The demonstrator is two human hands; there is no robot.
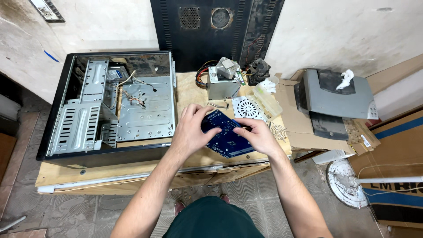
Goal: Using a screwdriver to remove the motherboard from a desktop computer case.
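While both hands hold the dark blue circuit board (227,134) just above the near edge of the wooden surface (189,94), the left hand (190,132) closes its fingers over the board's left side and the right hand (259,136) pinches its right edge. It looks light, stiff and fragile, best gripped by its bare edges. An open computer case (110,105) lies left, a power supply (224,81) farther back, possibly a grey printer (337,99) right.

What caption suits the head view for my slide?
Both hands, left hand and right hand, hold a blue circuit board beside an open computer case.
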